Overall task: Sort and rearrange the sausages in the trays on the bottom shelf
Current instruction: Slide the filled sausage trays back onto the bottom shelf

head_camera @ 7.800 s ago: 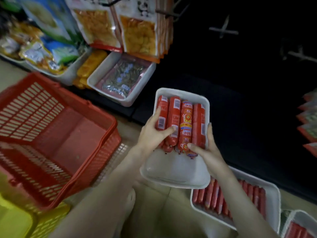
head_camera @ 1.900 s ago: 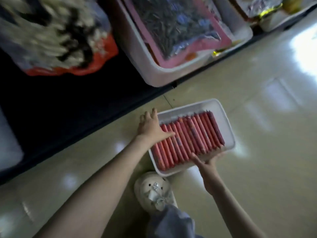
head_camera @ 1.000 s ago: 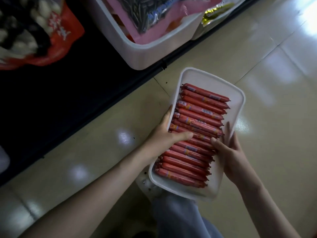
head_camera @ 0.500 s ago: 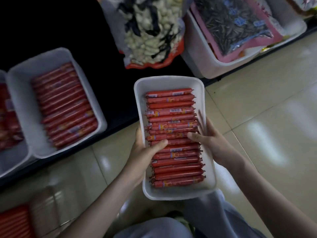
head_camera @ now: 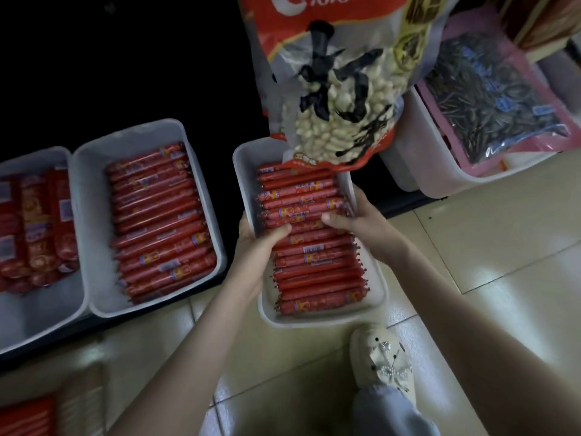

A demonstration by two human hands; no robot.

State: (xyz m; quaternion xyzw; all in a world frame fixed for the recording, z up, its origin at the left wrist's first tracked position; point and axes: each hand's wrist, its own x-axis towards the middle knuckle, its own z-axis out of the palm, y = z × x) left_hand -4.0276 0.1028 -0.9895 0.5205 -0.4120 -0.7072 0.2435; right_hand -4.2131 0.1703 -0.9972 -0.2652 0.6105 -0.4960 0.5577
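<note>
I hold a white tray (head_camera: pixel 327 316) packed with a row of thin red sausages (head_camera: pixel 314 262) lying crosswise. My left hand (head_camera: pixel 259 243) grips its left rim, thumb on the sausages. My right hand (head_camera: pixel 361 220) grips the right rim, thumb also on the sausages. The tray's far end reaches over the dark bottom shelf, partly under a hanging bag. To its left on the shelf sits a second white tray (head_camera: pixel 91 234) of the same thin sausages (head_camera: pixel 160 221). Further left, a third tray (head_camera: pixel 37 319) holds thicker red sausages (head_camera: pixel 34 228).
A large hanging bag of peanuts (head_camera: pixel 339 89) covers the held tray's far end. A white bin with a bag of sunflower seeds (head_camera: pixel 490 102) stands at the right. My shoe (head_camera: pixel 380 360) rests on the tiled floor below the tray. More red sausages (head_camera: pixel 25 416) show at bottom left.
The tray in my hands has moved forward toward the shelf, its far end now under the peanut bag. Both hands keep their grip on its sides.
</note>
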